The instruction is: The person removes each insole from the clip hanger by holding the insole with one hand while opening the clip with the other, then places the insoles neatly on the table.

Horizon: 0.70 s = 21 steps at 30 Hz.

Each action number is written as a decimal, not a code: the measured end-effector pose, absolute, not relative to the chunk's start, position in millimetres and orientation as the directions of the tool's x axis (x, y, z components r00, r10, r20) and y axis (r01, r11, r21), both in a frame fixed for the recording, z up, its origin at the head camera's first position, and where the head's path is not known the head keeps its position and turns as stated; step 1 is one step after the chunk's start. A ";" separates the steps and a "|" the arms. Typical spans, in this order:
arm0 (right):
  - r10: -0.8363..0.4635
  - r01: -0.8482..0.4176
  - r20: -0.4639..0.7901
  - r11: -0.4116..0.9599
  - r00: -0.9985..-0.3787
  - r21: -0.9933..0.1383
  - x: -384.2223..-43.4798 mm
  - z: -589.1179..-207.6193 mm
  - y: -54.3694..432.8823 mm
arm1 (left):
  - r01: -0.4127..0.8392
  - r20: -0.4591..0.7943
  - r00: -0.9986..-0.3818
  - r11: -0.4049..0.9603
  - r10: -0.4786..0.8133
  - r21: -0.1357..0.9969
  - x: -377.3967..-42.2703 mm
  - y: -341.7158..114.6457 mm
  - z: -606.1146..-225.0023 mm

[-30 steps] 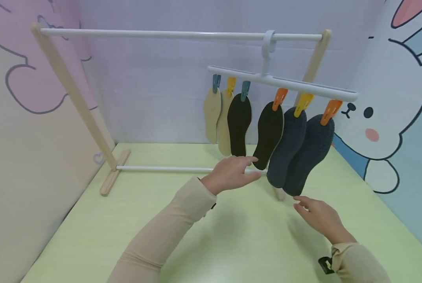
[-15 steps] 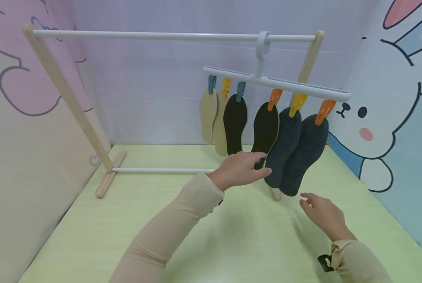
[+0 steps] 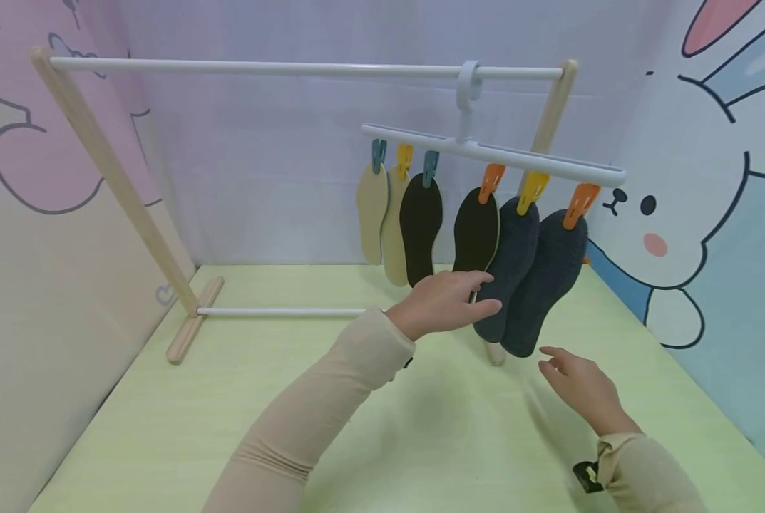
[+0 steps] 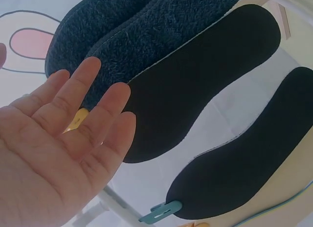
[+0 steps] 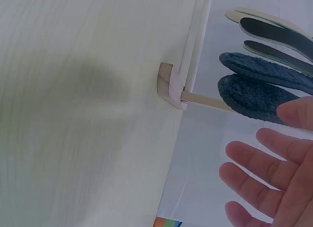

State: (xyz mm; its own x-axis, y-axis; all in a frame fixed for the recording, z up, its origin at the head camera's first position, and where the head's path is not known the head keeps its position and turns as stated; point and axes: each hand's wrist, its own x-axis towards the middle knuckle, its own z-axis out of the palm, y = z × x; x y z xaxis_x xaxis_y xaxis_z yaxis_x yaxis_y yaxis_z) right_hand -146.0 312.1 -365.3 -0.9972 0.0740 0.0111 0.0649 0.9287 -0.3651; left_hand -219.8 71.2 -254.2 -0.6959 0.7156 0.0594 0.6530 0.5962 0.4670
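In the head view a white hanger (image 3: 549, 162) carries insoles clipped in a row. Two are beige (image 3: 372, 214), two are black (image 3: 476, 231), and two are fuzzy dark blue (image 3: 549, 274). My left hand (image 3: 443, 303) has its fingers extended, overlapping the lower ends of the right black insole and the nearer blue one. Its palm and spread fingers show in the left wrist view, next to the blue insoles (image 4: 146, 36). Lower right, my right hand (image 3: 581, 388) holds nothing, its fingers loosely bent just beside the outer blue insole's tip.
The hanger hooks over the top bar (image 3: 260, 68) of a wooden-sided rack standing on a pale green table (image 3: 132, 427). Teal, yellow (image 3: 532, 192) and orange clips (image 3: 581, 205) grip the insoles. A white backdrop and cartoon-printed side walls (image 3: 728, 214) enclose the table.
My left hand has moved right, from the black insoles to overlap the nearer blue one. The right hand has drawn slightly away from the outer blue insole's tip. The head view has shifted a little.
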 end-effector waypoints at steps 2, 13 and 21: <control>0.067 0.061 0.004 0.925 -0.998 -0.374 -147.6 -365.5 311.7 | 0.645 0.056 -0.703 0.603 0.709 0.469 -219.9 73.0 -254.5; 0.069 0.055 0.020 0.911 -0.997 -0.409 -155.7 -366.4 305.8 | 0.619 0.038 -0.731 0.639 0.681 0.456 -223.1 77.2 -253.4; 0.069 0.011 0.121 0.905 -0.990 -0.425 -156.7 -367.5 300.5 | 0.612 0.032 -0.735 0.643 0.677 0.460 -222.3 79.1 -251.1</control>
State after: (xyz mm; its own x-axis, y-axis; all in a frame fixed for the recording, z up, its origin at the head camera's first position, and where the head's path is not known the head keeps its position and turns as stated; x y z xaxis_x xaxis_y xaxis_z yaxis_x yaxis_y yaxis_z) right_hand -156.7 300.5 -367.5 -0.9902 0.0687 0.1214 0.0107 0.9052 -0.4249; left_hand -222.3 79.1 -251.1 -0.7350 0.6773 0.0317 0.6125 0.6432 0.4595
